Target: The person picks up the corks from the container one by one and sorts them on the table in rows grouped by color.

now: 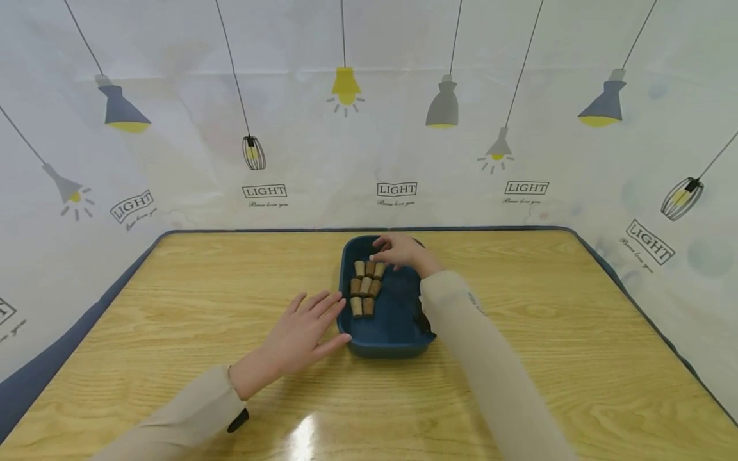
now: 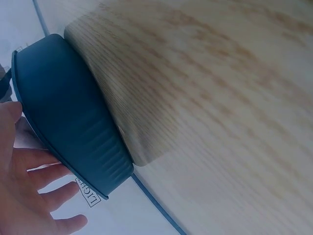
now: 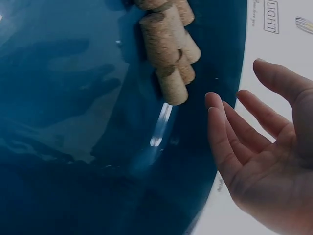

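Note:
A dark blue tray [image 1: 392, 333] with raised sides holds several tapered cork stoppers [image 1: 366, 285], lined up in short rows along its left side. At the tray's left rim is my left hand [image 1: 304, 331], fingers spread and straight, the fingertips right at the edge. My right hand [image 1: 399, 250] hovers over the far end of the tray, just behind the back row of stoppers. In the right wrist view its fingers are loosely bent, with nothing between them, and the stoppers [image 3: 164, 44] lie a little apart from the fingertips.
The tray stands on a wood-grain table [image 1: 230, 275] with a dark blue border. Around the table's back and sides hangs a white sheet [image 1: 300, 115] printed with lamps. A dark shape [image 1: 423, 318] shows at the tray's right side, beside my right sleeve [image 1: 490, 352].

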### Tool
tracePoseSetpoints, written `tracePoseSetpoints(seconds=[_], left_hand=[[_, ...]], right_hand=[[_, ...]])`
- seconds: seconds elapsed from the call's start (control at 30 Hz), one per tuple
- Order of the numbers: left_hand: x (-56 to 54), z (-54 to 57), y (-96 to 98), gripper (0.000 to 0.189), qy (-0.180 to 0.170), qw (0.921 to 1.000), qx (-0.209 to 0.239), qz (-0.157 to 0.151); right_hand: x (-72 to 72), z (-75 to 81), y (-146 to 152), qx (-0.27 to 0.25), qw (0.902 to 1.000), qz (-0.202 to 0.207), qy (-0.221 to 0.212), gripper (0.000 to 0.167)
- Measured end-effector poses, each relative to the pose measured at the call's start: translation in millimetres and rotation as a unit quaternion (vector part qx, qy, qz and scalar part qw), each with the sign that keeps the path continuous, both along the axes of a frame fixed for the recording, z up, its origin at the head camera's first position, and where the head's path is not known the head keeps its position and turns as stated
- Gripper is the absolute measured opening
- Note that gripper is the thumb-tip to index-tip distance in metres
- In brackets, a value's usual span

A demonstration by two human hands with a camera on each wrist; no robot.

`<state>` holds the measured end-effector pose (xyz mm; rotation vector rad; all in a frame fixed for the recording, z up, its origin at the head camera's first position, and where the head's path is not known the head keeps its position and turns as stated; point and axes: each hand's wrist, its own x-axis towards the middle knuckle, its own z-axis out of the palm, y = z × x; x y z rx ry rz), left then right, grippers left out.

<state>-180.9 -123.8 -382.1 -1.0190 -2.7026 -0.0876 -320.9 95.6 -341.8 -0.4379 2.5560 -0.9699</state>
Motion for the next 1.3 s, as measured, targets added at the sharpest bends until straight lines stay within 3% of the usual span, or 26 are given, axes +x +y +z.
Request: tracePoseSetpoints(seconds=[0.37,0.67,0.83,0.9,0.93,0.97,1.03,1.17,1.2,1.3], left_hand=[[-1.0,-1.2,-0.7,0.062,0.003,1.0,0.005,-0.003],[0.1,0.4,-0.2,0.061,0.001,0.9999,0.009,-0.005],[0.5,1.0,-0.2,0.061,-0.006,0.9999,0.01,-0.003],[0.3,0.9,-0.5,0.061,-0.009,0.9999,0.008,0.0],[0.1,0.5,-0.4,0.062,-0.011,0.9999,0.007,0.001],[-0.1,0.3,-0.3,0.062,-0.012,0.9999,0.005,0.001],[-0.2,0.0,-0.3,0.062,-0.014,0.9999,0.004,0.002],[-0.5,-0.8,-0.6,0.063,-0.014,0.9999,0.002,0.003],[-0.7,-1.2,-0.6,0.063,-0.013,0.9999,0.002,0.003],[-0.7,-1.5,-0.6,0.063,-0.011,0.9999,0.001,0.002]], right_hand=[[0.4,-20.2,5.8,0.003,0.9998,-0.017,0.008,0.042],[-9.8,-38.5,7.8,0.003,0.9996,-0.029,-0.005,0.043],[-55.8,-91.4,15.9,0.012,0.9996,-0.024,0.011,0.046],[-63.4,-99.1,16.1,0.026,0.9991,-0.028,0.018,0.047],[-53.7,-90.5,13.7,0.034,0.9988,-0.03,0.022,0.047],[-55.3,-94.2,14.7,0.032,0.9983,-0.024,0.041,0.047],[-43.5,-82.4,11.2,0.047,0.9971,-0.028,0.053,0.046],[-29.6,-67.4,5.8,0.06,0.996,-0.044,0.05,0.046],[-19.1,-55.9,2.2,0.071,0.9953,-0.053,0.039,0.046],[-9.0,-48.9,-0.8,0.074,0.9948,-0.053,0.046,0.045]])
